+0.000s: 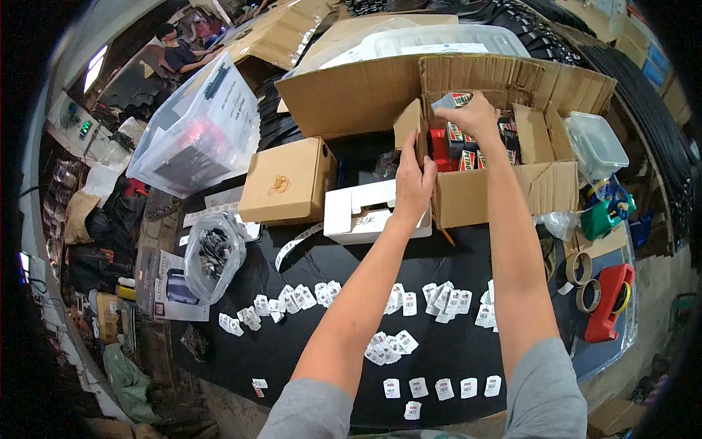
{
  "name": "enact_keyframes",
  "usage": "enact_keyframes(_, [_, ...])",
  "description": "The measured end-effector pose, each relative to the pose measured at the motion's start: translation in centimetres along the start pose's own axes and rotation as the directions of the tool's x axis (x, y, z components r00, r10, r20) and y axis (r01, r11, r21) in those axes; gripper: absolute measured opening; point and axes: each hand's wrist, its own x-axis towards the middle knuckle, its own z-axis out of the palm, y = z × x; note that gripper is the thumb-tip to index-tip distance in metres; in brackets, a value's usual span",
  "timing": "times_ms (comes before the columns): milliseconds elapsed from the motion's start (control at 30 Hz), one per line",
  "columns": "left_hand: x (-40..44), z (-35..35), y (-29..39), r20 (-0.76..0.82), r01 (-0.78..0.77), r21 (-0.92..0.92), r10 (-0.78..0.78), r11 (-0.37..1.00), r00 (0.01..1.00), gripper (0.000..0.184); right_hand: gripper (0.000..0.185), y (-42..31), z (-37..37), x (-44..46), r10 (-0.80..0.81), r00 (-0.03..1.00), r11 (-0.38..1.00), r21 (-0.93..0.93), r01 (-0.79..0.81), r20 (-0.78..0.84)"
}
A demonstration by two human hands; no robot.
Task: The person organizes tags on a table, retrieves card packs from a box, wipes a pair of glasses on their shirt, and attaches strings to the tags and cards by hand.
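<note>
A large cardboard box (461, 205) stands open at the back of the black table. Packed inside are several small black boxes (468, 159) with red-and-white lettering. My right hand (474, 117) reaches over them, its fingers on a small box (443, 104) at the top left of the group; part of that box is hidden. My left hand (415, 189) is at the large box's left side, fingers stretched and apart, against its raised flap (408, 126). Just under this hand sits a white carton (351, 233) with handwriting on it.
Piles of white barcode tags (447, 301) spread over the black table (307, 358). To the left are a closed brown box (281, 183) and a plastic bag (214, 257) of small dark pieces. A red tape dispenser (609, 304) and tape rolls (579, 268) lie right. A person (183, 55) sits far back left.
</note>
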Motion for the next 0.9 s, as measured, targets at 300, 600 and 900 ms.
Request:
enact_keyframes(300, [0.5,0.0,0.0,0.004,0.105,-0.038,-0.105,0.994,0.994,0.05,0.067,-1.2,-8.0,-11.4,-0.376,0.921,0.921,0.067,0.384,-0.098])
enact_keyframes(600, [-1.2,-0.8,1.7,-0.005,0.169,0.014,-0.169,0.986,0.986,0.046,0.066,1.7,-7.6,-25.3,-0.64,0.762,0.768,0.078,0.635,0.095])
enact_keyframes(900, [-17.6,-11.6,10.4,0.489,0.57,-0.488,-0.333,0.661,0.806,0.05,0.067,2.2,-9.2,-40.7,-0.475,0.807,0.865,0.019,0.501,0.351])
